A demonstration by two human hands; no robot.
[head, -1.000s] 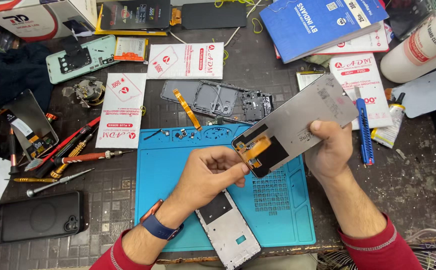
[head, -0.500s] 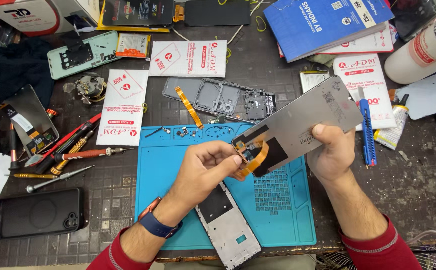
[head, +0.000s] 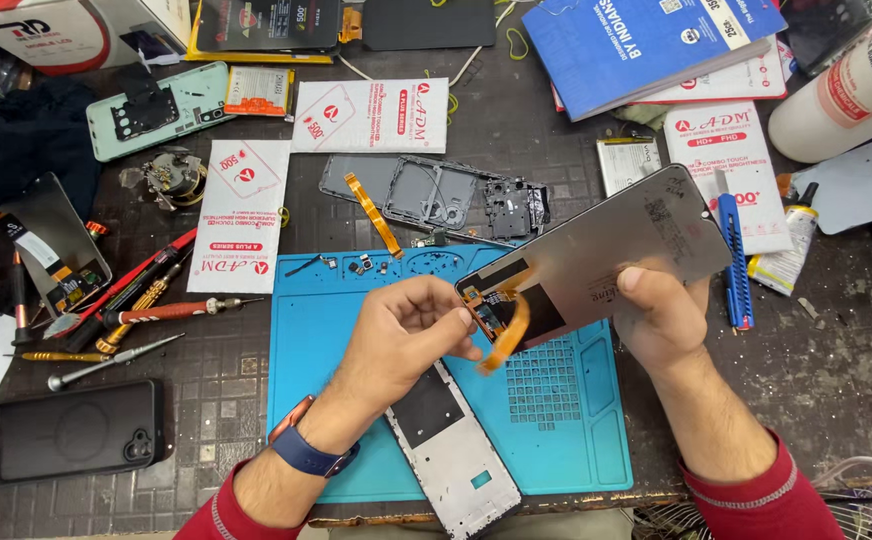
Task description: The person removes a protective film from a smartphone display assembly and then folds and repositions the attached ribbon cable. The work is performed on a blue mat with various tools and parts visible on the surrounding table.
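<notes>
My right hand [head: 661,315] grips a grey phone screen panel [head: 611,250] by its lower edge, tilted, back side up, above the blue work mat [head: 546,420]. An orange flex ribbon [head: 508,335] curls off the panel's left end. My left hand [head: 406,335] pinches that end where the ribbon joins. A bare phone frame [head: 451,450] lies on the mat under my left wrist, which wears a blue band.
A dismantled grey phone body [head: 436,192] with an orange ribbon lies behind the mat. Screwdrivers [head: 146,312] and red tools lie to the left, with a black phone [head: 71,430] below them. White packets, a blue book [head: 656,40], a white bottle [head: 846,90] and a blue knife [head: 734,260] crowd the back and right.
The left hand's fingers have shifted at the panel's left end and the orange ribbon now hangs lower. The panel has tilted slightly.
</notes>
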